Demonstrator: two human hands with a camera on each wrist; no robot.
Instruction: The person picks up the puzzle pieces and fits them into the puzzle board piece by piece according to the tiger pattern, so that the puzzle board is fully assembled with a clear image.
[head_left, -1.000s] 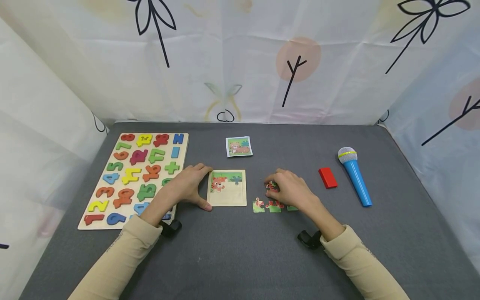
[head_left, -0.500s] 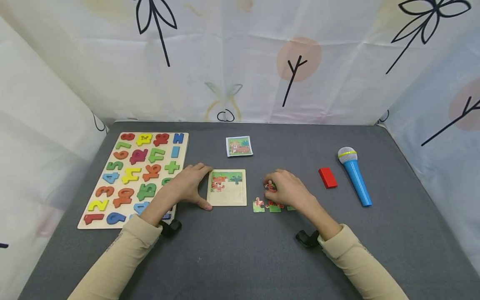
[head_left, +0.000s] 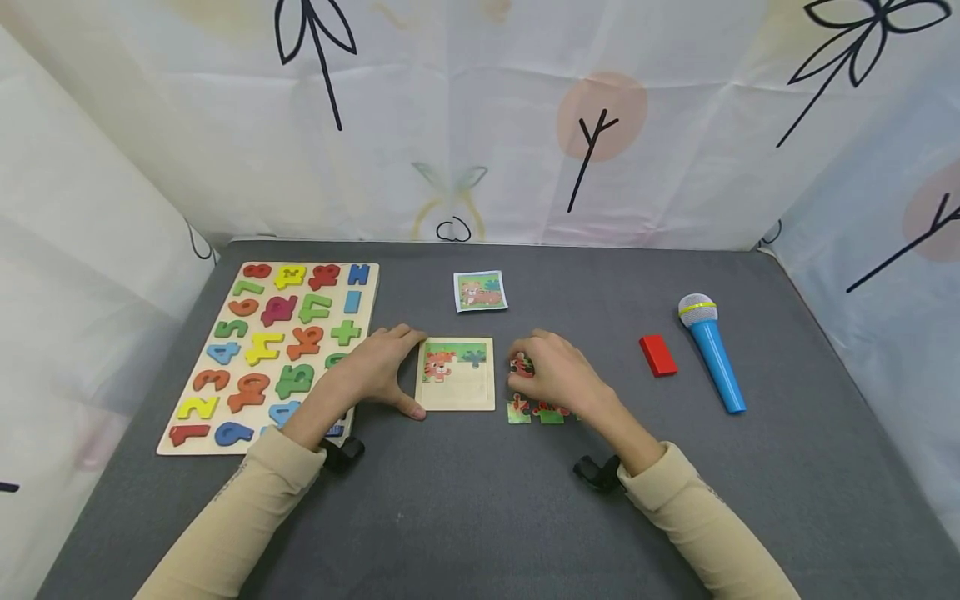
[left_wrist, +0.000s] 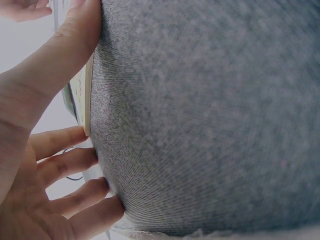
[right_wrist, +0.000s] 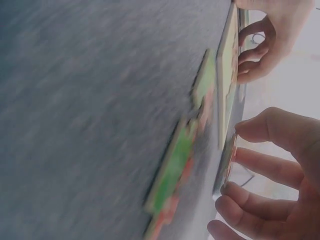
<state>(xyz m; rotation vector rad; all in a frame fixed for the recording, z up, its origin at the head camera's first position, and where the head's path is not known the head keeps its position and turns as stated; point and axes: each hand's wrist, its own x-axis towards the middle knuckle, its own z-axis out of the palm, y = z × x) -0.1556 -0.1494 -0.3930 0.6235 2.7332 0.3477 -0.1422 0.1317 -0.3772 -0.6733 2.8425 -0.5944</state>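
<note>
My left hand (head_left: 378, 367) holds a square wooden puzzle board (head_left: 468, 396) by its left side, thumb at the near corner and index finger at the far one. Fitted pieces along the board's upper part show an orange tiger's head and green and blue foliage. Just right of the board, my right hand (head_left: 555, 371) pinches a red-and-green jigsaw piece (head_left: 521, 365) between thumb and fingers. In the right wrist view that piece (right_wrist: 231, 159) appears edge-on, raised off the tabletop. Below this hand lie several loose jigsaw pieces (head_left: 519, 413), partly hidden by it.
A picture card (head_left: 481, 291) lies behind the board. To the left is a large wooden board (head_left: 197, 443) of coloured numbers and letter shapes, partly under my left forearm. A red block (head_left: 657, 356) and a blue toy microphone (head_left: 712, 354) lie at the right. Fabric walls surround the grey table (head_left: 465, 517).
My right hand has moved a little left toward the puzzle board, carrying the jigsaw piece. My left hand keeps its place on the board.
</note>
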